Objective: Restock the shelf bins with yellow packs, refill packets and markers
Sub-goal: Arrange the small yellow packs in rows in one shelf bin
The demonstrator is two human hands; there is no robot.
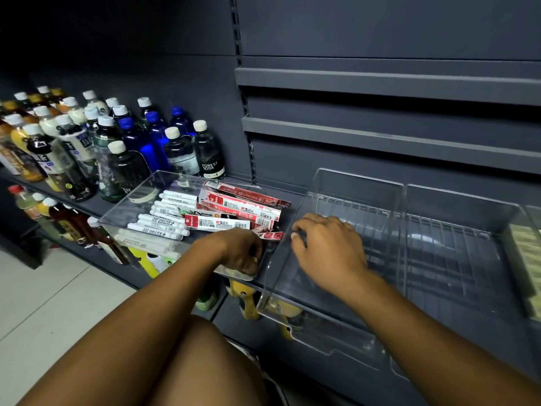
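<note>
A clear tray on the shelf holds white markers on its left side and red refill packets on its right. My left hand grips the tray's front right corner, fingers curled over the rim. Right of the tray stands an empty clear bin. My right hand rests on its left wall, with the fingertips hooked over the rim. A second clear bin stands beside it. Pale yellowish packs show at the far right edge.
Many drink bottles crowd the shelf left of the tray, and more bottles stand on the shelf below. Yellow items sit under the bins. Dark shelf ledges run above the bins. My knee is below, over pale floor tiles.
</note>
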